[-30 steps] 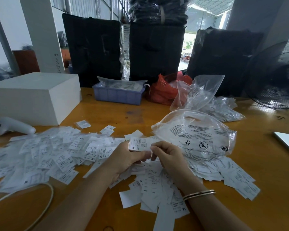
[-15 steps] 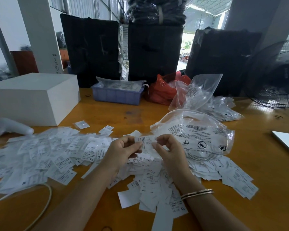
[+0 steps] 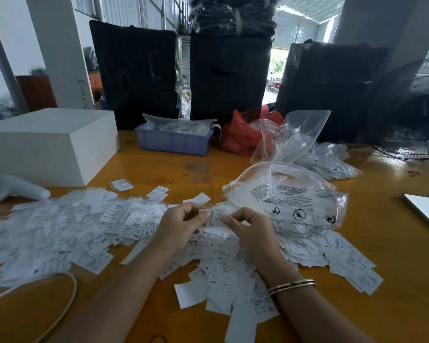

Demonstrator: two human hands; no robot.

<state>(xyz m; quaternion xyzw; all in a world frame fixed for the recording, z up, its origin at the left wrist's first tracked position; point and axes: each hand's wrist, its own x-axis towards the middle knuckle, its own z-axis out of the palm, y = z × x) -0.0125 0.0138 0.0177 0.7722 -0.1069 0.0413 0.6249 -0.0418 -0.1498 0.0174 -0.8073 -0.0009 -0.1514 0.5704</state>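
1. Basically the same two-hand grip as 1 s ago: left hand and right hand both on one label. Back then the label stuck up above the left thumb and the knuckles were nearly touching. Now the hands sit a bit apart and the label bridges the gap between them.
2. Versus 0.5 s ago: little change, hands and label in nearly the same spot. The loose labels under the grip lie as before.
3. Label: small white printed slip, held clear of the table, above the heap of loose labels. Long axis runs roughly hand to hand, left to right, near level. Printed face is toward the camera, and the print lines appear to run crosswise to that axis. Print is too small to read.
4. Left hand: thumb and curled fingers pinch the label's left end, other fingers folded in. Forearm comes in from bottom left.
5. Right hand: thumb and fingertips pinch the right end, remaining fingers curled under. Back of the hand faces the camera. Bangle on the wrist, forearm from bottom right.
6. Around the grip:
   - Clear plastic bag with black print, just right of the grip and lying on the heap.
   - Wider spread of labels to the left.
   - White box far left and beyond.
   - Blue tray straight beyond, well apart.
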